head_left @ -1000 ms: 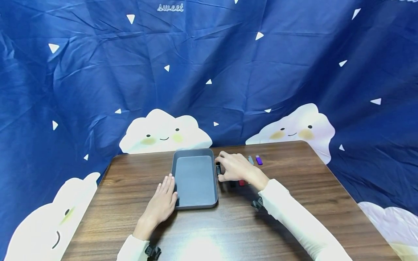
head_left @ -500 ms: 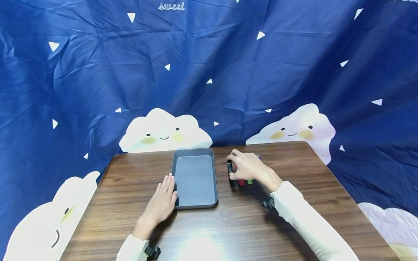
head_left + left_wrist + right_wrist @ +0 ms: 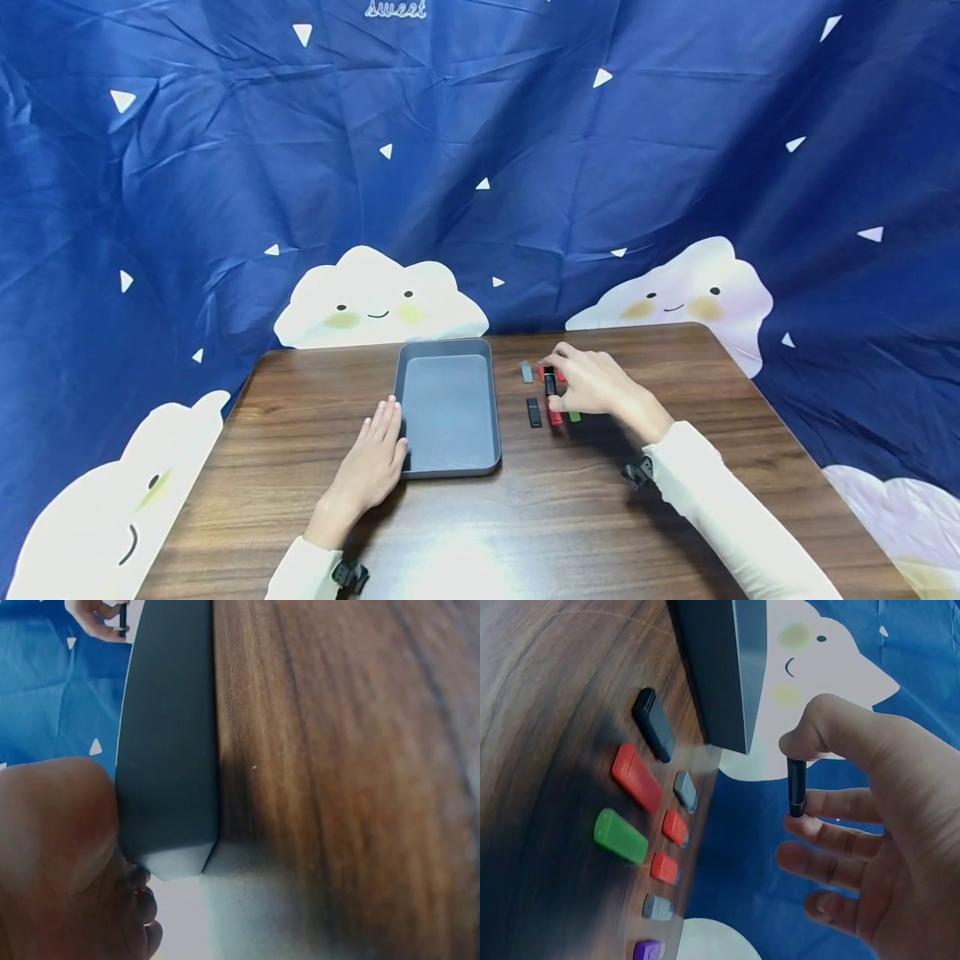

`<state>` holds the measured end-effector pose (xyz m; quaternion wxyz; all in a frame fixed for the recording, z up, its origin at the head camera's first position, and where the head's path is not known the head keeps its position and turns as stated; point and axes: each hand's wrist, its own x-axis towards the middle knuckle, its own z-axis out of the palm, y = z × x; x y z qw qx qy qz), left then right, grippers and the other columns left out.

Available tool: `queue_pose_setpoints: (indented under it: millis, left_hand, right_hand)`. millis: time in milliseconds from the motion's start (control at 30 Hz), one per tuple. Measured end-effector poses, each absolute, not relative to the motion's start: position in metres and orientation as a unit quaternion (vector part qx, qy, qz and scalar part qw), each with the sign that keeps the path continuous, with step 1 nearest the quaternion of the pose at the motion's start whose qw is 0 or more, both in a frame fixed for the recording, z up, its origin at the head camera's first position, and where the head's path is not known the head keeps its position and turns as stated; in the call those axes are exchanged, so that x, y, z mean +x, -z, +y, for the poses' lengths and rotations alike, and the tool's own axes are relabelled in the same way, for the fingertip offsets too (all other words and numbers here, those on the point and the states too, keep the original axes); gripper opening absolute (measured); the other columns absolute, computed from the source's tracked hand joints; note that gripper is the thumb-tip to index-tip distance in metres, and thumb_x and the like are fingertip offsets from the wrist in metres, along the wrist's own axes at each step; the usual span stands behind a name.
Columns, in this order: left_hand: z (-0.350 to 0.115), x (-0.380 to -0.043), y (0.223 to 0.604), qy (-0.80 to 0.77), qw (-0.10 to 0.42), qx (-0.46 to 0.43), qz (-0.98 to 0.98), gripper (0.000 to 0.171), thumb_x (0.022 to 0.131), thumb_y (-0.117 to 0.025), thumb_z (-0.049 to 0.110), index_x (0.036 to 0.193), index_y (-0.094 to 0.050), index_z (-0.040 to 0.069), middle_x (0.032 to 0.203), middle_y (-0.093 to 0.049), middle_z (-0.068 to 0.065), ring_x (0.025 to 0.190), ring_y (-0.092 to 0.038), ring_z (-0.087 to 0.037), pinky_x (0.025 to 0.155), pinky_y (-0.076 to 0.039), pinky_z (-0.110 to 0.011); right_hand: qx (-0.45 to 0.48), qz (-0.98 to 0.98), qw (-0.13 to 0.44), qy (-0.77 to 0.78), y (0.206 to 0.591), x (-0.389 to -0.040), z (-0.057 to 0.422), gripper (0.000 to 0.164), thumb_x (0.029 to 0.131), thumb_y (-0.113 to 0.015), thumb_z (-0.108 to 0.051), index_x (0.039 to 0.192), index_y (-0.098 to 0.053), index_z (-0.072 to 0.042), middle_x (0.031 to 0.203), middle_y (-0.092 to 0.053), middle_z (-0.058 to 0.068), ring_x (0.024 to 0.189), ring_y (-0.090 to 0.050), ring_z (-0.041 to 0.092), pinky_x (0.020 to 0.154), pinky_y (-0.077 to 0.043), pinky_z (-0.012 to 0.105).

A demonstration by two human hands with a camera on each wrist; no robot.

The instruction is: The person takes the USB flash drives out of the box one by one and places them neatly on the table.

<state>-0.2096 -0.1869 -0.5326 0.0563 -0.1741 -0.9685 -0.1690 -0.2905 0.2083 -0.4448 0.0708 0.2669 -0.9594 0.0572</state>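
In the head view my right hand (image 3: 600,383) pinches a black USB stick (image 3: 551,381) between thumb and fingertips, above the sticks on the table. The right wrist view shows this black stick (image 3: 797,786) between the thumb and two fingers. Below it lie a black stick (image 3: 534,412), a red one (image 3: 636,778) and a green one (image 3: 620,835). Behind these is a row of smaller ones: grey (image 3: 685,790), two red (image 3: 675,827), another grey (image 3: 658,907) and purple (image 3: 648,950). My left hand (image 3: 367,458), fingers straight, rests against the left side of a grey tray (image 3: 495,417).
The wooden table (image 3: 300,408) has its far edge just behind the tray. A blue curtain (image 3: 480,150) with white clouds hangs behind it. The tray's raised wall (image 3: 165,735) stands beside the left hand.
My right hand has moved right, away from the tray, carrying the black stick over the other sticks. More sticks are uncovered on its left. The left hand stays at the tray.
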Motion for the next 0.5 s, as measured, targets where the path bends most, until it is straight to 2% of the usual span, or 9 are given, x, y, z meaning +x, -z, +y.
queue_pose_setpoints:
  millis: [200, 500]
  left_hand:
    - [-0.188, -0.21, 0.535, 0.164, 0.055, -0.169, -0.97, 0.059, 0.113, -0.047, 0.018, 0.162, -0.032, -0.012, 0.173, -0.027, -0.028, 0.162, -0.026, -0.043, 0.131, -0.026, -0.061]
    - [-0.186, -0.21, 0.533, 0.166, 0.057, -0.172, -0.969, 0.059, 0.112, -0.048, 0.018, 0.161, -0.033, -0.012, 0.172, -0.028, -0.028, 0.162, -0.028, -0.044, 0.13, -0.028, -0.062]
  right_hand:
    - [0.257, -0.962, 0.072, -0.051, 0.444, -0.286, 0.218, 0.068, 0.076, -0.084, -0.044, 0.133, -0.072, -0.01, 0.125, -0.067, 0.007, 0.07, -0.064, 0.016, 0.067, -0.059, 0.047]
    - [0.249, -0.964, 0.081, -0.051, 0.449, -0.282, 0.234, 0.065, 0.074, -0.083, -0.04, 0.13, -0.073, -0.009, 0.123, -0.067, 0.007, 0.076, -0.071, 0.028, 0.067, -0.059, 0.048]
